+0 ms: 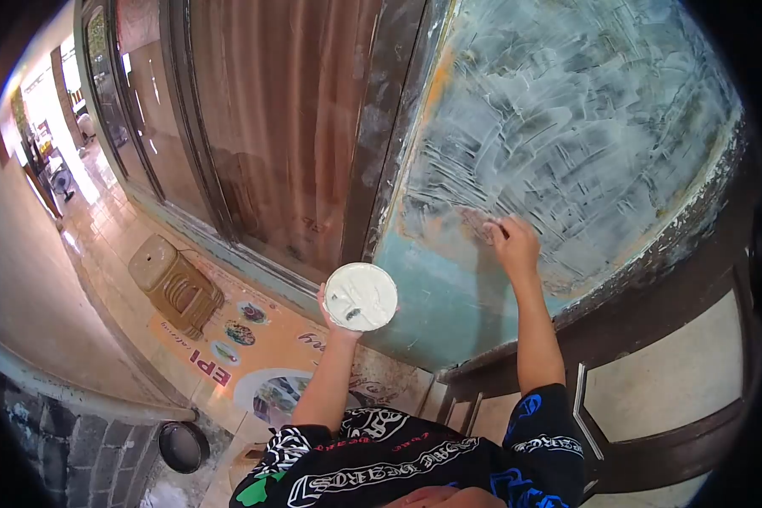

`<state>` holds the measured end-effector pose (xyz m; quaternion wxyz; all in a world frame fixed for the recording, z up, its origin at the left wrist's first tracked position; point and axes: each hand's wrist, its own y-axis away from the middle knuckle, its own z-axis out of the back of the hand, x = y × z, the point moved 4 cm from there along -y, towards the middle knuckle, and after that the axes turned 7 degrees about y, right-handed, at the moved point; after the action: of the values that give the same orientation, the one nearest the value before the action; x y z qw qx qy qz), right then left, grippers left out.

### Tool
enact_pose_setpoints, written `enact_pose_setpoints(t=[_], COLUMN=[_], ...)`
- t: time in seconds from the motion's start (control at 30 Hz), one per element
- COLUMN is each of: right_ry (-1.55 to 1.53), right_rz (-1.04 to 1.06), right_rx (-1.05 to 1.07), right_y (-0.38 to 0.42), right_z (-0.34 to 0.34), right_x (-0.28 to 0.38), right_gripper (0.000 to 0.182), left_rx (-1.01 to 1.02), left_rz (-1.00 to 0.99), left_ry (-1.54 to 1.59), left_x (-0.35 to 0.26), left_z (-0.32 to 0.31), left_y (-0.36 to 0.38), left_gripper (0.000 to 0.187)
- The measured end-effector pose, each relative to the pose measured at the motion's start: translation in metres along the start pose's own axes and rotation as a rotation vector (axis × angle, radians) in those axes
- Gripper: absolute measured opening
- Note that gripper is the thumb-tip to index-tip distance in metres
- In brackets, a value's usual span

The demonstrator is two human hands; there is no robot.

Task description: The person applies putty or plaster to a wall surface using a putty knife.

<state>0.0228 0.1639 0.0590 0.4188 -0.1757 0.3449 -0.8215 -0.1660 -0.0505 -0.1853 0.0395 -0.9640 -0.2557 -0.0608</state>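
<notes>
A flat scraper (476, 222) was at the smeared wall (584, 127).
The right hand (516, 243) pinched it, fingers curled tight; the left hand (334, 323), spread wide, supported a round tub of white paste (361, 296).

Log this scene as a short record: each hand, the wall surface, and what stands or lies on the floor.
Left hand: the left hand holds up a round container of white paste
Right hand: the right hand grips a small flat tool at the wall; whether it touches is unclear
Wall: the wall has streaky whitish smears above, smoother green below
Beside wall: dark-framed glass
Floor: brown stool at left, standing by a printed orange banner; round dark vessel at lower left
</notes>
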Motion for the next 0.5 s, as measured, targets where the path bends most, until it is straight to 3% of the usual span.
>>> enact_pose_setpoints(t=[0.03,0.17,0.27,0.3,0.37,0.4,0.5], right_ry=[-0.039,-0.092,0.023,0.057,0.015,0.016,0.000], right_rz=[0.029,0.078,0.079,0.038,-0.002,-0.003,-0.096], right_rx=[0.027,0.076,0.231,0.138,-0.021,-0.018,0.016], right_y=[0.005,0.044,0.041,0.029,0.006,0.000,-0.003], right_z=[0.000,-0.056,-0.072,-0.065,-0.033,-0.016,0.013], right_x=[0.001,0.013,0.013,0.004,-0.003,-0.004,-0.007], right_gripper=[0.018,0.022,0.021,0.021,0.021,0.021,0.023], left_rx=[0.077,0.012,0.082,-0.054,-0.016,0.021,0.065], left_rz=[0.002,-0.007,0.051,0.023,0.035,0.044,0.071], left_ry=[-0.063,-0.020,-0.035,0.256,0.109,-0.037,-0.030], left_x=[0.000,0.003,0.010,0.004,0.008,0.010,0.012], left_z=[0.000,-0.007,-0.017,0.005,0.004,0.003,-0.011], left_y=[-0.002,0.001,0.002,-0.006,-0.006,-0.005,0.001], left_gripper=[0.084,0.083,0.083,0.083,0.083,0.083,0.084])
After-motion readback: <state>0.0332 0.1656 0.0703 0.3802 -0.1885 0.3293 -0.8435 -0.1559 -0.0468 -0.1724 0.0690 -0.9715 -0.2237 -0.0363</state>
